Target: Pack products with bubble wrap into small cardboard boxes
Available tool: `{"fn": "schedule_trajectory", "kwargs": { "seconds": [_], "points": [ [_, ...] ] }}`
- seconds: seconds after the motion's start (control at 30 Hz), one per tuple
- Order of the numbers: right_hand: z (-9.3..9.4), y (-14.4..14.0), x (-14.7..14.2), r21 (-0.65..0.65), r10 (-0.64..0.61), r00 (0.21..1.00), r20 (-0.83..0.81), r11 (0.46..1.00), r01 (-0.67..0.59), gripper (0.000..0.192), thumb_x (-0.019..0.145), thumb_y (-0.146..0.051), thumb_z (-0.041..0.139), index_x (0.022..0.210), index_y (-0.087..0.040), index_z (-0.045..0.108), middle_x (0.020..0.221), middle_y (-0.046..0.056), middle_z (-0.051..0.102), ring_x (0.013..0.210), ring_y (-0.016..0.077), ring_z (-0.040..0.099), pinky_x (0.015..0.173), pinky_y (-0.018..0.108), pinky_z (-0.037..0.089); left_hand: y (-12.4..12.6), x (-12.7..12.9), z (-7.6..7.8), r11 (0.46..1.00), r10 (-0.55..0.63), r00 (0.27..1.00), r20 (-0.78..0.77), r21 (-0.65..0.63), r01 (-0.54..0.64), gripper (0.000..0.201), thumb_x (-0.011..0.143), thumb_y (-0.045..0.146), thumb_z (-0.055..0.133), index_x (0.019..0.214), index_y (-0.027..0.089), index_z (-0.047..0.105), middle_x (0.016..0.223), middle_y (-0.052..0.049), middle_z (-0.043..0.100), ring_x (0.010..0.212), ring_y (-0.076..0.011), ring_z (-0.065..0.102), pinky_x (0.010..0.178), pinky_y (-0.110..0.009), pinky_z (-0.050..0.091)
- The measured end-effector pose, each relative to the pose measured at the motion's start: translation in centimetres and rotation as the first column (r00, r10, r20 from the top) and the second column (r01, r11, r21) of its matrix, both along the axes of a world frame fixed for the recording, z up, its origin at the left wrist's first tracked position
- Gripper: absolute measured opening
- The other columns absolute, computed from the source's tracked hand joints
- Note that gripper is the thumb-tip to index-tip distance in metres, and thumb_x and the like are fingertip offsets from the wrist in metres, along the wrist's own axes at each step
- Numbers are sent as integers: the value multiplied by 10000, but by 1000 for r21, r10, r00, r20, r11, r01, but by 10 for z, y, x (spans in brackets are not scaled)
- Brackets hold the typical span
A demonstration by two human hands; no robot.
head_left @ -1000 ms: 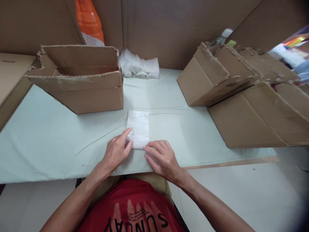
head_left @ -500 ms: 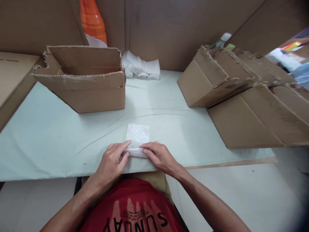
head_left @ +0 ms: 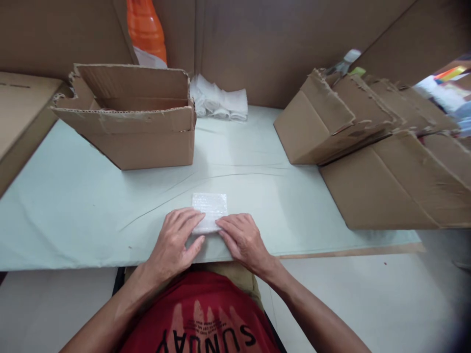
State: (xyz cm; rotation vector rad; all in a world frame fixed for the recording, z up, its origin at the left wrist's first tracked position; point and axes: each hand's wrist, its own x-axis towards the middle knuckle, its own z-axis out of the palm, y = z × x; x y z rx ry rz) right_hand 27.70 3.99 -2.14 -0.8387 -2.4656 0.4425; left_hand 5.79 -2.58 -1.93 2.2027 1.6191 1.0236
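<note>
A small folded piece of bubble wrap [head_left: 209,203] lies flat on the cloth-covered table in front of me. My left hand [head_left: 178,238] rests its outstretched fingers on the left side of the wrap, the thumb spread apart below its near edge. At the near right corner, my right hand [head_left: 243,240] has its fingers on top and its thumb close beneath, gripping the edge. Whether anything is inside the wrap cannot be made out.
An open cardboard box [head_left: 154,142] stands at back left, with an orange bottle [head_left: 147,32] behind it. Rolled white material [head_left: 224,103] lies by the back wall. More cardboard boxes [head_left: 390,191] stand on the right, a clear bottle [head_left: 346,61] poking out of one. Pale cloth [head_left: 91,220] covers the table.
The rolled fold at the wrap's near edge now looks flatter. My left thumb has come off the wrap and the left fingers reach further over it. The view has shifted slightly.
</note>
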Motion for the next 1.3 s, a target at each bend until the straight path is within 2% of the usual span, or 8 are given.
{"fn": "schedule_trajectory", "kwargs": {
  "seconds": [0.13, 0.37, 0.53, 0.8, 0.97, 1.07, 1.2, 1.3],
  "points": [
    [4, 1, 0, -307, -61, 998, -32, 950, 48, 224, 1006, -231, 530, 1166, -214, 686, 1039, 42, 780, 869, 184, 690, 815, 335, 507, -4, -1, 0, 996, 18, 998, 66, -87, -12, 372, 934, 123, 542, 1305, 143, 550, 979, -68, 695, 900, -200, 600, 849, -363, 480],
    [3, 21, -11, -42, -169, 952, 254, 982, 186, 323, 920, -311, 654, 1205, -163, 667, 1299, 164, 653, 1118, 337, 595, 914, 488, 467, 10, 5, -6, 981, 164, 977, -137, -86, -176, 291, 936, 174, 543, 1217, 138, 608, 945, -86, 693, 876, -255, 601, 792, -403, 479],
    [-1, 17, -6, -88, -96, 983, 156, 990, 111, 167, 903, -303, 674, 1011, -180, 639, 1390, 180, 587, 1269, 336, 538, 997, 499, 444, 7, 3, -9, 976, 171, 985, -30, -135, -173, 455, 897, 165, 535, 1351, 150, 521, 1278, -148, 635, 1167, -298, 570, 991, -478, 473],
    [6, 7, -2, -127, 42, 996, -82, 991, -52, 157, 929, -181, 600, 1080, -220, 582, 976, 65, 732, 858, 211, 664, 772, 355, 528, 6, 6, 0, 949, 77, 962, 263, -315, 10, 623, 827, 104, 513, 1437, 216, 455, 1084, -76, 710, 995, -220, 674, 918, -408, 557],
    [27, 19, -2, -111, 126, 984, 124, 987, -112, 187, 868, -141, 643, 1029, -233, 666, 887, 42, 726, 807, 224, 660, 758, 381, 536, 6, 6, 9, 991, -43, 988, 145, -118, 60, 589, 818, 67, 550, 1380, 237, 508, 1022, -59, 716, 921, -220, 660, 845, -397, 574],
    [50, 40, -4, -69, 145, 977, 158, 988, -135, 100, 882, -155, 642, 885, -241, 694, 840, 38, 702, 757, 213, 651, 692, 351, 527, 21, -23, 38, 995, -3, 999, 53, 104, -3, 548, 850, 148, 649, 1373, 219, 501, 1146, -100, 682, 1066, -242, 637, 919, -404, 563],
    [110, 80, -15, 46, 73, 997, -40, 996, -71, 90, 948, -215, 602, 922, -242, 684, 847, 35, 685, 741, 173, 658, 632, 281, 517, 56, -91, 94, 830, 369, 924, -96, 482, -281, 555, 874, 128, 651, 1400, 211, 493, 1356, -154, 581, 1338, -315, 513, 1097, -517, 451],
    [165, 109, -43, 217, 12, 994, -110, 976, 13, 79, 954, -271, 620, 889, -240, 654, 832, 29, 677, 712, 165, 636, 616, 278, 486, 81, -131, 111, 742, 501, 846, -181, 594, -311, 556, 867, 93, 620, 1402, 180, 495, 1360, -163, 594, 1379, -358, 484, 1100, -560, 430]
  ]
}}
